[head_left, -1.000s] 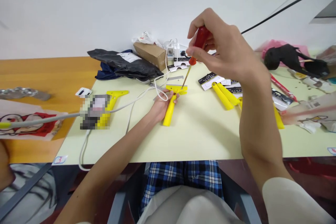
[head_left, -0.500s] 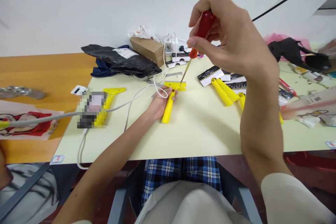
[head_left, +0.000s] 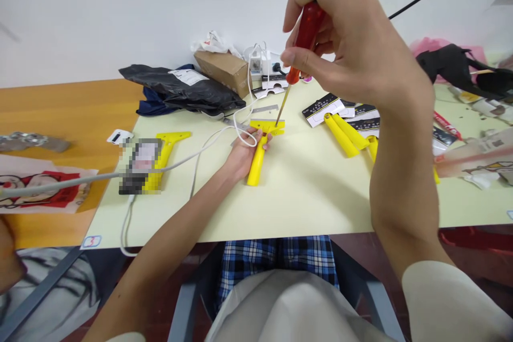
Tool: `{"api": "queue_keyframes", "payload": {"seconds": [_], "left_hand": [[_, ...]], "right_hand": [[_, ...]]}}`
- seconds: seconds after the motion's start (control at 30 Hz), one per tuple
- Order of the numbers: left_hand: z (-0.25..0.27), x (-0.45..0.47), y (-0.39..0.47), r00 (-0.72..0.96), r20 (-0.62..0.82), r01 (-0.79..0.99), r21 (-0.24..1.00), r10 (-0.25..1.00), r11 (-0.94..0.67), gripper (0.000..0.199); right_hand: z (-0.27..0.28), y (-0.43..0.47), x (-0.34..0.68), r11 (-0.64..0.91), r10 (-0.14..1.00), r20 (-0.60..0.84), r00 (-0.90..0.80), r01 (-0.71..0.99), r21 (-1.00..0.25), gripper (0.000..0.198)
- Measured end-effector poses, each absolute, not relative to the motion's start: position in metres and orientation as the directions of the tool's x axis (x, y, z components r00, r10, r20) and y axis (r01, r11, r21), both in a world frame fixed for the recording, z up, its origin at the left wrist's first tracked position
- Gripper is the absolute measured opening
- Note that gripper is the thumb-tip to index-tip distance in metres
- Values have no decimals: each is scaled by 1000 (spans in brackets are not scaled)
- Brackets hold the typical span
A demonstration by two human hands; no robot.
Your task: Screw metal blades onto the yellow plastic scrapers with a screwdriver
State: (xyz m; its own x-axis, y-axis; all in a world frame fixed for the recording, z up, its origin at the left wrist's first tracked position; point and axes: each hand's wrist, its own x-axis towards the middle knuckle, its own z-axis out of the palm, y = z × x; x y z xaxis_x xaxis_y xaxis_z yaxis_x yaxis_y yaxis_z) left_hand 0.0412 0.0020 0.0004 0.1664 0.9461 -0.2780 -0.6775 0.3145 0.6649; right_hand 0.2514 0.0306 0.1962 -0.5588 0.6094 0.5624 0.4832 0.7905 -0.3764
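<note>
My left hand (head_left: 241,156) is closed around a yellow scraper (head_left: 256,167) near its head, holding it against the table with its handle toward me. Raised above it, my right hand (head_left: 340,43) grips the red handle of a screwdriver (head_left: 308,29). The screwdriver's thin shaft slants down and its tip meets the scraper's head, right of its middle. Whether a screw sits under the tip is too small to tell. A white cable (head_left: 245,141) loops over my left hand's fingers.
More yellow handles (head_left: 345,136) and black-and-white cards (head_left: 320,109) lie to the right. Another yellow scraper (head_left: 170,141) lies left beside a blurred-out device (head_left: 140,166). Behind are a black plastic parcel (head_left: 184,91), a cardboard box (head_left: 224,70) and a metal blade (head_left: 264,109).
The view has shifted slightly. My right hand sits a little higher with its fingers still around the screwdriver, and the tip stays on the scraper's head. My left hand keeps its hold.
</note>
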Motion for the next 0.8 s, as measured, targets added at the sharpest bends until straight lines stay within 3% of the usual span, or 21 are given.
{"api": "queue_keyframes", "payload": {"seconds": [0.33,0.8], "left_hand": [[1,41,2,167,-274,-698,646,947,309,25],[0,39,2,218,-239,-675,664,946,323,18]], "right_hand": [[201,26,250,729,676,535,-506,567,-385,21],[195,40,260,660,709,612,-350,634,-402,20]]}}
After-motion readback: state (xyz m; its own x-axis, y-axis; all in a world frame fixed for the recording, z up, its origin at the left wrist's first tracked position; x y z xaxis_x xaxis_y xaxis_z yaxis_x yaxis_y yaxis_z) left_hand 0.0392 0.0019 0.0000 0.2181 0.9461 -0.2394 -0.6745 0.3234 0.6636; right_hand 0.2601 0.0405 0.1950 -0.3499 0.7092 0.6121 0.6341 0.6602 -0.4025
